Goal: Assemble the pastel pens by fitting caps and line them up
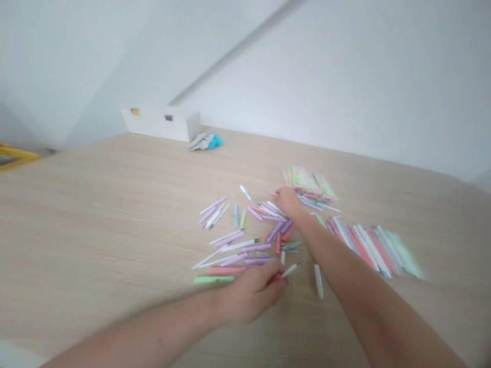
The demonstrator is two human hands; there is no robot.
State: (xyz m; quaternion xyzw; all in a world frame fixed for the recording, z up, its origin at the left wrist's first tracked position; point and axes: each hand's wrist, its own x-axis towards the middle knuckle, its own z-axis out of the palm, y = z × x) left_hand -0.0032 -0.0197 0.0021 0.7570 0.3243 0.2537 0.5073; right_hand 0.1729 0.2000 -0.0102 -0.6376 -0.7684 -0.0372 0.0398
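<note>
My left hand (pixel 259 290) is closed at the near side of a pile of pen parts, pinching a white pen barrel (pixel 292 269) with a thin tip that points right. Farther off, my right hand (pixel 288 201) reaches over the pile with its fingers closed. A small coral-red pen part (pixel 273 194) sticks out at its fingertips; the image is blurred there. Between and left of the hands lie loose purple barrels (pixel 256 248), white refills (pixel 211 257) and coral caps (pixel 278 243). A green barrel (pixel 214 279) lies beside my left wrist.
A row of pens (pixel 378 248) in several colours lies right of my right forearm. Stacked packets (pixel 307 183) stand behind my right hand. A white box (pixel 155 122) and a grey-blue crumpled cloth (pixel 206 141) sit by the wall. A white piece (pixel 318 281) lies near my forearm.
</note>
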